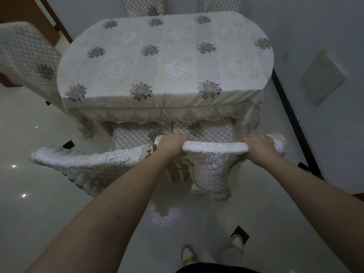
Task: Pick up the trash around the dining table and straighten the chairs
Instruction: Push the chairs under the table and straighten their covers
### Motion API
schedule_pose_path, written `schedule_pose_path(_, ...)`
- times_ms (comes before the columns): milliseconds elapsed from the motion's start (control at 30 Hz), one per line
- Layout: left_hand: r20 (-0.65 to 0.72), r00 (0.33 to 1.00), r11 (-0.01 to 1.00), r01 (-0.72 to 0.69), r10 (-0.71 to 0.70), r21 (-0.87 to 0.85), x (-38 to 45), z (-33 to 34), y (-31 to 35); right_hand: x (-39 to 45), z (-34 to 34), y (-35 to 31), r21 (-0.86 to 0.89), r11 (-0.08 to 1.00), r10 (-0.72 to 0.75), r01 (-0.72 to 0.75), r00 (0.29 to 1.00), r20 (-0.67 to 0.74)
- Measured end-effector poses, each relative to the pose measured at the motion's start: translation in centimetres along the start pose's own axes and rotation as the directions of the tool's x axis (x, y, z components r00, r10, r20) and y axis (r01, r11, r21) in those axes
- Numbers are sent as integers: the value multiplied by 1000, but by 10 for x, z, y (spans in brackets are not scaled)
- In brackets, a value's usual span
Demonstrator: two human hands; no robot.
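Chairs ring the dining table (167, 62), which fills the upper middle of the frame under a pale cloth sewn with grey flower sprays, its long lace-edged skirt hanging down the near side. Around it spreads a glossy white tiled floor (39, 203), with small bright light spots at the lower left. At the upper left a quilted-cover chair (27, 54) stands at an angle beside the table's left end. Two more quilted chair backs (144, 5) show at the top edge, behind the far side of the table. On the near side two chairs sit side by side with their quilted seats partly under the table skirt. The left near chair (88, 164) has its padded, embroidered top rail slanting toward the lower left of the frame. The right near chair (214, 148) has its top rail lying level across the centre right. A flat pale panel (323, 77) is set on the wall at the right, above a dark baseboard strip.

Both bare forearms reach up from the bottom of the frame. The left hand (171, 143) curls over the left end of the right near chair's rail, gripping it. The right hand (258, 144) wraps the same rail's right end, fingers folded over the top. Two pale shoes (189, 255) show at the bottom centre.
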State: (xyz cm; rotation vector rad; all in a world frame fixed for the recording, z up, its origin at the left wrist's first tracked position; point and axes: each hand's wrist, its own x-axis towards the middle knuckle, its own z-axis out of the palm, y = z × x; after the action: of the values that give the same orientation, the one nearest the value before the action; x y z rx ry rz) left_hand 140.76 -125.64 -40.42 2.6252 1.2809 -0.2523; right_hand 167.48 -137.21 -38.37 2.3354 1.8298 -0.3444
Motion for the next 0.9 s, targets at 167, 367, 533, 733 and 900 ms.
schedule_pose_path(167,-10,1000,1000,20,-20,-18,-2,-1,4,-2,-2,2,10,1000,-15,15,1000,13)
schedule_pose_path(367,-153,982,993,106,-114,-57,-14,8,9,-3,-4,1,11,1000,-23,23,999,24)
schedule_pose_path(533,-287,943,979,127,-168,-158,-26,18,17,-5,-5,0,11,1000,-19,18,1000,21)
schedule_pose_path(733,-244,951,975,157,-192,-157,-23,19,18,-5,-3,-1,16,1000,-6,6,1000,9)
schedule_pose_path(900,-220,952,972,181,-211,-152,-15,20,14,-2,-4,2,12,1000,-12,12,1000,22)
